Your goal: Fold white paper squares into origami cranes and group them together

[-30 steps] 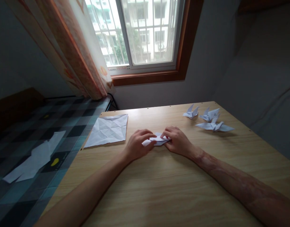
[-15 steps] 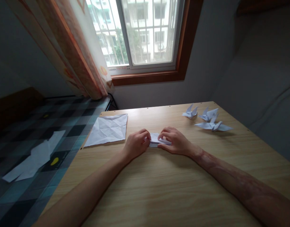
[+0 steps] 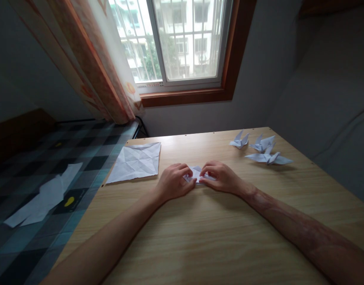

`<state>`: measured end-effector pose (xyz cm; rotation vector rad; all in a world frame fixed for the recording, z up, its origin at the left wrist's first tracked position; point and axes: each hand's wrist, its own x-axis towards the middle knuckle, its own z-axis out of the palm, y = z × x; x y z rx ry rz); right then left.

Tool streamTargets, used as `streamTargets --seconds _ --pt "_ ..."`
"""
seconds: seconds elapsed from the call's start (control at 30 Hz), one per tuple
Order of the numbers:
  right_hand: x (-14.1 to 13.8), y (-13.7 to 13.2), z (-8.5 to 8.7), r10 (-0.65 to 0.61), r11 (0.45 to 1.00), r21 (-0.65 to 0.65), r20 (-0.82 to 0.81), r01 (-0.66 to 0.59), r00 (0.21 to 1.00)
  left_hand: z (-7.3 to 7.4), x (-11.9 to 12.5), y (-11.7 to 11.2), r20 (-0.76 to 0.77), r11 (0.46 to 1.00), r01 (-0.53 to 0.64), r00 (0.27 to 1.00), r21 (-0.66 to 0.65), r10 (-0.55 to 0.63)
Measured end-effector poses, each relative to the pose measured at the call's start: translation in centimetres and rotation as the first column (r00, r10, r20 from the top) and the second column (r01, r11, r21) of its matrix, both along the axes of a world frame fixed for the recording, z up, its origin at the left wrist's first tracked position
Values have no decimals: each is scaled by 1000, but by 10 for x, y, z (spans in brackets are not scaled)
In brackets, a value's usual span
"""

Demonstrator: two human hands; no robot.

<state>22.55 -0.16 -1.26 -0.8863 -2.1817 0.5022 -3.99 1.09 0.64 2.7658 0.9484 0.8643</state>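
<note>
Sheet (image 3: 135,162) left, cranes (image 3: 270,159) right, paper (image 3: 196,170) between, partly hidden

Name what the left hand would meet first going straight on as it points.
The left hand would likely meet the folded paper at its fingertips, then the right hand, though depth is unclear.

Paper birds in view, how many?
3, all toward the far right of the table: left bird, back-right bird, and front bird, nearest the camera. The front one partly overlaps the back-right one; no others show.
</note>
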Motion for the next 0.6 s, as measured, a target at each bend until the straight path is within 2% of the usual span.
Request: streamTargets --seconds 0.3,0.47,0.6 --pt "1 0 2 36 999 27 54 -37 998 -7 -3 8 -9 998 29 1000 -62 -30" --pt "5 1 1 37 998 -60 -2 -37 999 -7 -6 13 70 983 57 997 -175 -45" --pt "5 2 4 58 998 -4 22 -58 998 -5 -6 12 131 974 74 990 -212 -47"
